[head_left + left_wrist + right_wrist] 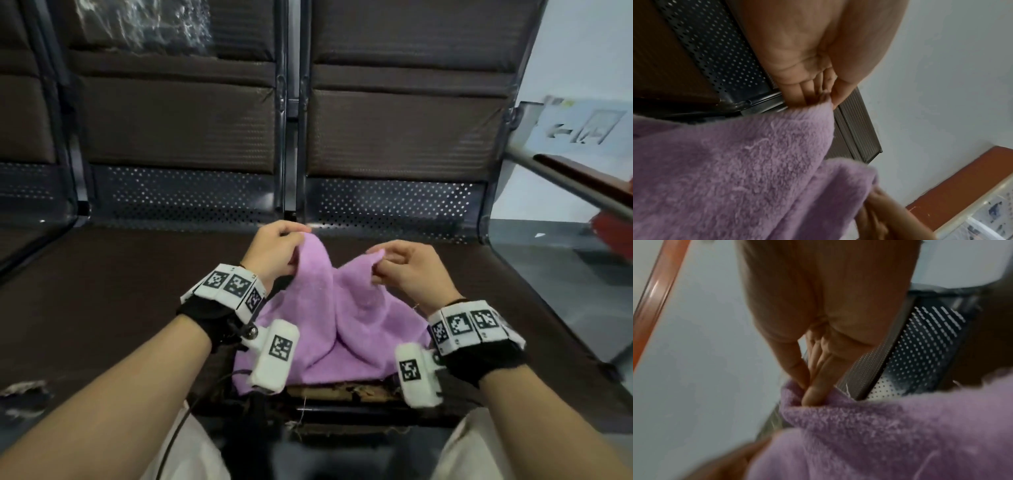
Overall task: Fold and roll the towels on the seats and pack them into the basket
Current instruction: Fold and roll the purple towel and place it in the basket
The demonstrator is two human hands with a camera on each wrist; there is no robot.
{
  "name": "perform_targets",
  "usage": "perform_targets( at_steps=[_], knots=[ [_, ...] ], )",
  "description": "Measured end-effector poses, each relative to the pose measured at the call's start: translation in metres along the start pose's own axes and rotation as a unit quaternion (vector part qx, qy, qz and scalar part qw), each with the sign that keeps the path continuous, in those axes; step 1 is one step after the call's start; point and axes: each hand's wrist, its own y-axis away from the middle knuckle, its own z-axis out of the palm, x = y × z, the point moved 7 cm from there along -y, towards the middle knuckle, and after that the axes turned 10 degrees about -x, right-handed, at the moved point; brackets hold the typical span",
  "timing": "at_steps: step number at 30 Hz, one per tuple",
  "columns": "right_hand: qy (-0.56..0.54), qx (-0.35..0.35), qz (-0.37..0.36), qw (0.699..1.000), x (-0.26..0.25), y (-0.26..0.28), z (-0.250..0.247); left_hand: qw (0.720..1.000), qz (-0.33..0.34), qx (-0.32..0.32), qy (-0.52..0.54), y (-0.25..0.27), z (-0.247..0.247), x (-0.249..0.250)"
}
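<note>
**Two corners up, fold about to go over**

Both hands are pinching now: the left hand (274,248) grips one lifted corner of the towel (329,329), the right hand (409,270) the other. To land this well, I'd keep both corners level, pull the edge taut, then lay it flat and square onto the far edge. The towel is lilac and fluffy, its lower half resting on the brown seat (120,308), sagging between the hands.

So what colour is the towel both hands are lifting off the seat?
Plain lilac purple, no pattern; the towel shows best in the head view.
</note>
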Motion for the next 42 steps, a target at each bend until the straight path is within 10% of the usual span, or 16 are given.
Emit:
perform_targets(
  at_steps=[5,29,36,42],
  knots=[
    [0.306,-0.016,-0.116,0.945,-0.026,0.002,0.019,0.997,-0.025,-0.043,-0.051,-0.004,0.009,-0.012],
    [0.23,0.019,-0.088,0.969,-0.01,-0.02,0.036,0.979,-0.051,-0.188,0.054,0.009,0.035,-0.015],
    [0.195,-0.035,-0.045,0.979,-0.011,-0.014,0.043,0.989,-0.001,-0.145,-0.033,0.013,0.024,-0.006],
    [0.398,-0.174,0.015,0.901,-0.001,-0.001,0.061,0.995,0.023,-0.065,-0.072,0.021,0.005,0.002]
  ],
)
